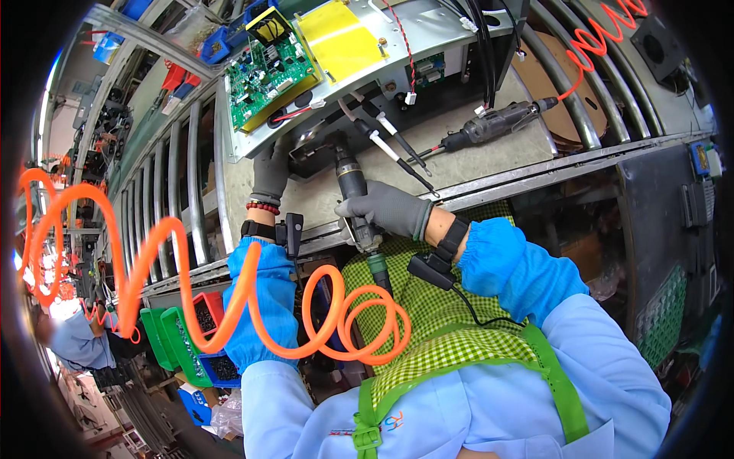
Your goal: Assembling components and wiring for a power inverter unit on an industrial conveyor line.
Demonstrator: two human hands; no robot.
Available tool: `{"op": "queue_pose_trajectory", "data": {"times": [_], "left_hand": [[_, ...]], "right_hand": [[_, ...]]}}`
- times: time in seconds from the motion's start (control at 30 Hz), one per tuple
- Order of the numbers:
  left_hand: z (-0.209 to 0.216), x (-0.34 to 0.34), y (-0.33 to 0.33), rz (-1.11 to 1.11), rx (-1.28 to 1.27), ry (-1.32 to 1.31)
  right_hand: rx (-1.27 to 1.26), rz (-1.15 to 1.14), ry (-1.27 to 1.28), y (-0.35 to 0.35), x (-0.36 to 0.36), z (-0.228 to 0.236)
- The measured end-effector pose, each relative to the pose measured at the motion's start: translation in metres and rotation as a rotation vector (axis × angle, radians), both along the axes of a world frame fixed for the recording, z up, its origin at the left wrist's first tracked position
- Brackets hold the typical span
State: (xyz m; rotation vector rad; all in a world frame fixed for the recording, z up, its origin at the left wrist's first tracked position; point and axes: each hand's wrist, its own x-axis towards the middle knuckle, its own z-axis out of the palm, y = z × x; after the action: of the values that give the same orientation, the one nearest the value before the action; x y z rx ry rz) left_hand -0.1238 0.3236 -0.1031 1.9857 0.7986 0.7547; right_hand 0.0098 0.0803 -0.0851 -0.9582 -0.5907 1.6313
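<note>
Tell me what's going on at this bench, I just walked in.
A person's gloved right hand grips a power tool, its far end by the near side of a metal unit. The gloved left hand is beside that end; its fingers are partly hidden, so I can't tell what they hold. A green board sits atop the unit, and a driver lies unheld on the bench.

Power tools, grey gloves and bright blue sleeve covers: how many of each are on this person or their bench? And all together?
Power tools, one held, one lying down: 2
Grey gloves: 2
Bright blue sleeve covers: 2
Total: 6
</note>
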Motion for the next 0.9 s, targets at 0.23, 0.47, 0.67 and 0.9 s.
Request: {"op": "queue_pose_trajectory", "data": {"times": [0.23, 0.47, 0.67, 0.9], "left_hand": [[-0.002, -0.002, 0.004, 0.064, -0.018, 0.073], [0.022, 0.001, -0.002, 0.038, 0.186, 0.306], [0.084, -0.024, -0.101, 0.162, 0.532, 0.332], [0.154, -0.05, -0.26, -0.592, 0.661, 0.676]], "right_hand": [[-0.058, 0.01, 0.023, 0.001, 0.001, -0.008], [-0.038, -0.12, 0.186, -0.026, 0.003, 0.007], [0.014, 0.157, 0.062, -0.123, 0.064, 0.069], [-0.12, 0.625, 0.026, -0.104, 0.007, 0.104]]}}
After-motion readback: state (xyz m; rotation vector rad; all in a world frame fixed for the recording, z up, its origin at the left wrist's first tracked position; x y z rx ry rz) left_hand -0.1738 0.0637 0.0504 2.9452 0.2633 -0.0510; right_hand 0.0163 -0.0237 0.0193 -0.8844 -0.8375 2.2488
